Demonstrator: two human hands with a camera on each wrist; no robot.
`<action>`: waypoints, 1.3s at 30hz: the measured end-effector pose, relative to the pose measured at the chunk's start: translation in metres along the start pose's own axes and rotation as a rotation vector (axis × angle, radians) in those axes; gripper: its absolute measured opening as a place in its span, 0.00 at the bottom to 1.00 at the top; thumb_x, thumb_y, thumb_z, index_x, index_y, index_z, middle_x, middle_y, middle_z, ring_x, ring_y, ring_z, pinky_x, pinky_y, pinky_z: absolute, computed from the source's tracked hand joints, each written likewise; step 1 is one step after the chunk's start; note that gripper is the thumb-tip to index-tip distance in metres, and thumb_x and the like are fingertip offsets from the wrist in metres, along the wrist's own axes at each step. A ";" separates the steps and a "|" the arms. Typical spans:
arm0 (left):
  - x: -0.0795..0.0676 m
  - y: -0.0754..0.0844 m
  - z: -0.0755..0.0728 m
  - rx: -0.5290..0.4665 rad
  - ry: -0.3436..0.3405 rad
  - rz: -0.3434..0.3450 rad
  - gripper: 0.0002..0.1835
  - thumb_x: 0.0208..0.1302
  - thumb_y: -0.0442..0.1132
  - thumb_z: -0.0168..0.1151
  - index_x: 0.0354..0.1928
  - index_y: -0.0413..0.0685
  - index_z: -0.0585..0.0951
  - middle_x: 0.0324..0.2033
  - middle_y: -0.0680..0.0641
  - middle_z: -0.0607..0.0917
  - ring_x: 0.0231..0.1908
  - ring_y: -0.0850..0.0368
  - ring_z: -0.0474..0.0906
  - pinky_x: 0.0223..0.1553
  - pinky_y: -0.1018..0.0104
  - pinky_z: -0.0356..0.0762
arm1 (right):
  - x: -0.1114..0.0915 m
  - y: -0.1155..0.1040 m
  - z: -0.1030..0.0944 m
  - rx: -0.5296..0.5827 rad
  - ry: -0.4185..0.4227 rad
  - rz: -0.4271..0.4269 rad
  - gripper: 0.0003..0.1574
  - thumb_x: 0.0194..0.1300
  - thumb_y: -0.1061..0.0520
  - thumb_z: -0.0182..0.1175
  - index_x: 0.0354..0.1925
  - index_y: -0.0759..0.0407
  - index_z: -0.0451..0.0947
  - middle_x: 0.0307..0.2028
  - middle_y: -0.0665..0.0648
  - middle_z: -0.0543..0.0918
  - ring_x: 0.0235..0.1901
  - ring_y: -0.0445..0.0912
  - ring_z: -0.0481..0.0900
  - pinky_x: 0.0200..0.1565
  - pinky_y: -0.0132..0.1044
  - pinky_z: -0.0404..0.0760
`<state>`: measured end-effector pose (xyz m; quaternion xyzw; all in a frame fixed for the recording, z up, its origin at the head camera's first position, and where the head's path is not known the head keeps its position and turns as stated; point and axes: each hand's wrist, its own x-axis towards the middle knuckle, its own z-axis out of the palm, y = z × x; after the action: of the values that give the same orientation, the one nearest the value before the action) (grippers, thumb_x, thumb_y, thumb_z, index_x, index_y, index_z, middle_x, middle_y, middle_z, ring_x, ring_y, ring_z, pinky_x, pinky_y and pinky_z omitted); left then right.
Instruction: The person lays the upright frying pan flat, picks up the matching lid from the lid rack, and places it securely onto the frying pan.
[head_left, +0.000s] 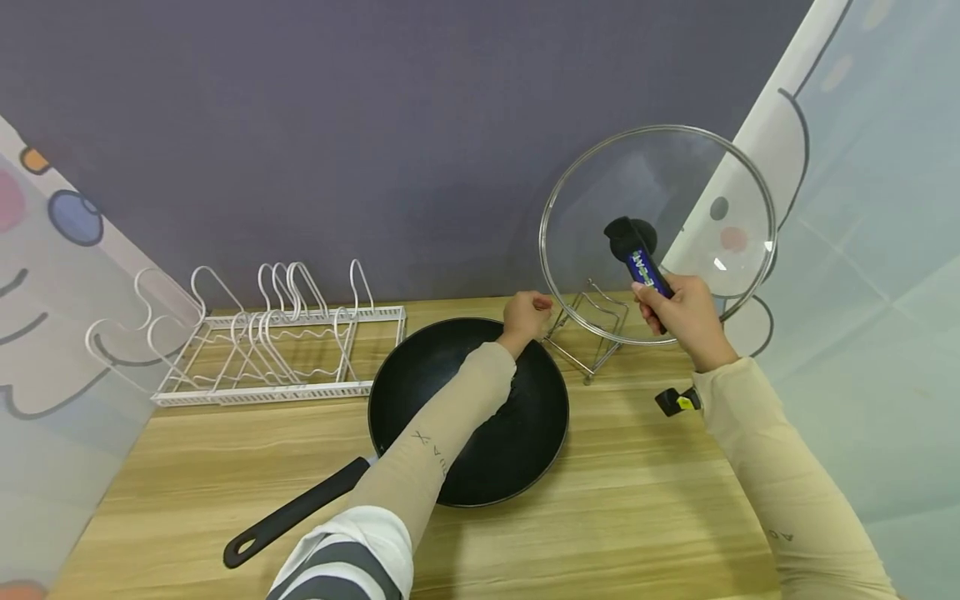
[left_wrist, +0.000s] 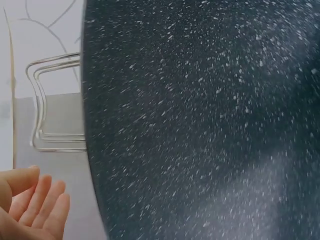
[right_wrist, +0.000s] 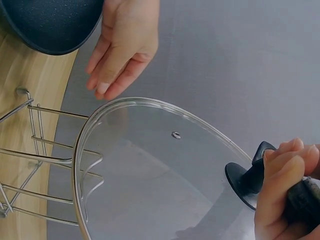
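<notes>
A large round glass lid (head_left: 712, 175) with a metal rim is held up at the right by my right hand (head_left: 690, 321). Its fingers wrap round the black handle (head_left: 649, 271), which bears a blue label. Over the far rim of a black frying pan (head_left: 525, 442) reaches my left hand (head_left: 527, 321), holding nothing. The right wrist view shows that left hand (right_wrist: 127, 50) just beside the lid's rim, its fingers loosely extended; whether they touch the rim I cannot tell. Behind the lower part of the lid stands a small wire rack (head_left: 588, 367).
A white wire dish rack (head_left: 288, 390) with several looped dividers stands at the back left of the wooden table (head_left: 630, 500). The pan's long black handle (head_left: 300, 508) points toward the front left. A grey wall (head_left: 375, 150) rises behind the table, with patterned panels at both sides.
</notes>
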<state>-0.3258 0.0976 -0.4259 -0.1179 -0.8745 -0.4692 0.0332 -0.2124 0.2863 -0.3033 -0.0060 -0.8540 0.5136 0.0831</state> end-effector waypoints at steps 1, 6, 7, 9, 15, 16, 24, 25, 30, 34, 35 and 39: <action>-0.001 0.001 -0.003 0.015 0.004 -0.002 0.08 0.59 0.36 0.65 0.40 0.44 0.86 0.37 0.50 0.87 0.40 0.57 0.82 0.45 0.68 0.75 | 0.000 0.000 0.000 0.011 -0.005 0.003 0.22 0.67 0.51 0.58 0.27 0.70 0.74 0.14 0.51 0.75 0.11 0.41 0.68 0.15 0.35 0.73; -0.007 0.003 -0.018 0.070 0.026 -0.035 0.07 0.59 0.36 0.65 0.39 0.48 0.86 0.37 0.51 0.87 0.40 0.56 0.82 0.44 0.66 0.76 | 0.000 0.001 -0.002 0.031 -0.045 -0.001 0.21 0.67 0.51 0.57 0.28 0.69 0.73 0.15 0.50 0.75 0.11 0.40 0.69 0.15 0.33 0.73; -0.008 0.003 -0.022 0.078 0.028 -0.040 0.07 0.60 0.37 0.65 0.39 0.48 0.86 0.37 0.51 0.87 0.39 0.56 0.82 0.44 0.66 0.76 | 0.000 0.001 -0.002 0.036 -0.048 -0.001 0.21 0.67 0.51 0.57 0.28 0.69 0.73 0.15 0.50 0.75 0.11 0.40 0.69 0.15 0.32 0.73; -0.010 0.002 -0.027 0.077 0.023 -0.043 0.06 0.60 0.37 0.64 0.39 0.48 0.86 0.37 0.50 0.87 0.39 0.55 0.82 0.43 0.65 0.76 | -0.001 0.002 -0.003 0.041 -0.053 -0.002 0.20 0.67 0.53 0.57 0.28 0.69 0.74 0.15 0.50 0.75 0.11 0.40 0.69 0.15 0.32 0.72; -0.015 0.000 -0.043 0.056 0.009 -0.010 0.07 0.60 0.38 0.64 0.40 0.48 0.86 0.37 0.50 0.87 0.39 0.56 0.82 0.42 0.64 0.76 | 0.000 0.003 -0.004 0.064 -0.061 -0.013 0.20 0.68 0.53 0.56 0.32 0.72 0.74 0.15 0.51 0.76 0.11 0.41 0.69 0.15 0.31 0.72; -0.016 0.000 -0.046 0.054 0.007 -0.005 0.07 0.60 0.38 0.64 0.40 0.48 0.86 0.37 0.50 0.87 0.39 0.56 0.82 0.43 0.64 0.76 | -0.001 0.003 -0.004 0.068 -0.062 -0.010 0.20 0.68 0.53 0.56 0.33 0.72 0.74 0.15 0.51 0.76 0.11 0.41 0.69 0.15 0.31 0.72; -0.029 0.003 -0.069 0.047 -0.039 0.032 0.09 0.60 0.39 0.65 0.42 0.45 0.84 0.38 0.49 0.87 0.40 0.55 0.82 0.45 0.63 0.76 | -0.006 0.005 -0.004 0.067 -0.050 -0.003 0.20 0.68 0.51 0.57 0.30 0.69 0.74 0.16 0.52 0.76 0.11 0.40 0.69 0.15 0.33 0.72; -0.031 0.003 -0.072 0.047 -0.045 0.038 0.10 0.60 0.39 0.64 0.43 0.45 0.84 0.39 0.48 0.87 0.41 0.55 0.82 0.45 0.62 0.76 | -0.006 0.005 -0.004 0.067 -0.048 -0.004 0.20 0.67 0.51 0.57 0.30 0.68 0.74 0.16 0.52 0.76 0.11 0.40 0.69 0.15 0.33 0.73; -0.043 0.005 -0.087 0.056 -0.071 0.064 0.11 0.62 0.41 0.63 0.44 0.44 0.83 0.40 0.47 0.86 0.42 0.54 0.82 0.43 0.61 0.77 | -0.008 0.007 -0.005 0.084 -0.047 -0.009 0.20 0.68 0.52 0.57 0.30 0.70 0.73 0.16 0.53 0.76 0.11 0.40 0.69 0.14 0.31 0.73; -0.055 0.006 -0.098 0.079 -0.081 0.085 0.13 0.62 0.42 0.62 0.46 0.45 0.82 0.42 0.48 0.85 0.42 0.54 0.81 0.43 0.62 0.78 | -0.008 0.009 -0.004 0.094 -0.053 0.007 0.20 0.68 0.53 0.56 0.32 0.72 0.72 0.16 0.53 0.76 0.11 0.40 0.69 0.14 0.31 0.72; -0.058 0.007 -0.100 0.083 -0.080 0.093 0.13 0.63 0.42 0.62 0.47 0.45 0.82 0.42 0.47 0.85 0.42 0.54 0.81 0.43 0.62 0.78 | -0.008 0.009 -0.004 0.094 -0.056 0.012 0.20 0.68 0.53 0.56 0.32 0.72 0.72 0.16 0.52 0.76 0.11 0.40 0.69 0.14 0.30 0.72; -0.072 0.006 -0.111 0.087 -0.075 0.131 0.14 0.63 0.42 0.62 0.48 0.44 0.82 0.43 0.47 0.85 0.43 0.54 0.81 0.45 0.62 0.78 | -0.009 0.010 -0.004 0.105 -0.054 0.025 0.20 0.68 0.53 0.57 0.31 0.71 0.72 0.16 0.51 0.76 0.11 0.39 0.69 0.14 0.30 0.72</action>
<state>-0.2603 -0.0036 -0.3713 -0.1905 -0.8853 -0.4228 0.0362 -0.2039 0.2935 -0.3118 0.0016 -0.8278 0.5585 0.0537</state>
